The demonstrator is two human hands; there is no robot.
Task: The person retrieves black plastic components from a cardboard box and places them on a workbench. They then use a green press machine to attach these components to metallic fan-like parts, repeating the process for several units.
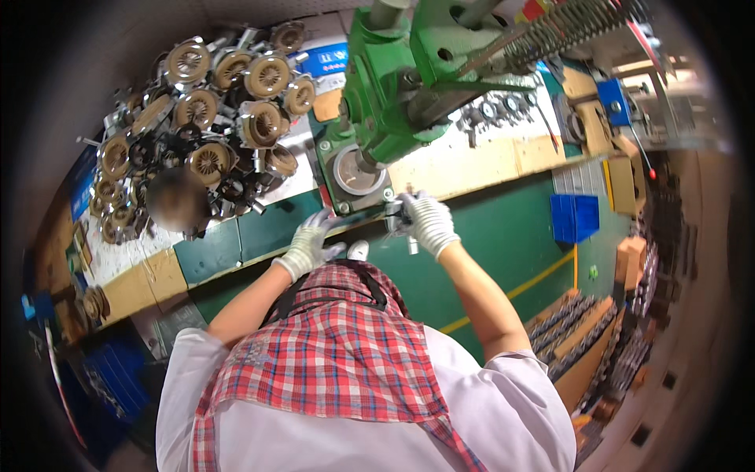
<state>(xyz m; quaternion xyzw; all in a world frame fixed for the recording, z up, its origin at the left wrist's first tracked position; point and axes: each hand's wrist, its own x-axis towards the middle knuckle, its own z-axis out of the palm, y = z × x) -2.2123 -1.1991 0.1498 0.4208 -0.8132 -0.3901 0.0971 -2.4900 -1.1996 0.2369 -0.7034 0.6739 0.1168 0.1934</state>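
Observation:
My left hand (308, 245), in a white knitted glove with grey fingertips, is open at the front edge of the bench, left of the green press (377, 94). Its fingers point toward the press base and hold nothing that I can see. My right hand (429, 223), gloved the same way, is closed on a metal part (395, 215) just off the bench edge, right of the base. A silvery stub juts down from that part; the glove hides the rest. Under the press ram lies a round metal seat (358, 171) on the base plate.
At left on the bench, several round metal assemblies with tan finned faces (196, 108) form a heap. Small dark parts (499, 108) lie behind the press. A blue bin (574, 217) and cartons of metal parts (578, 334) are at right. A spring (578, 33) hangs above.

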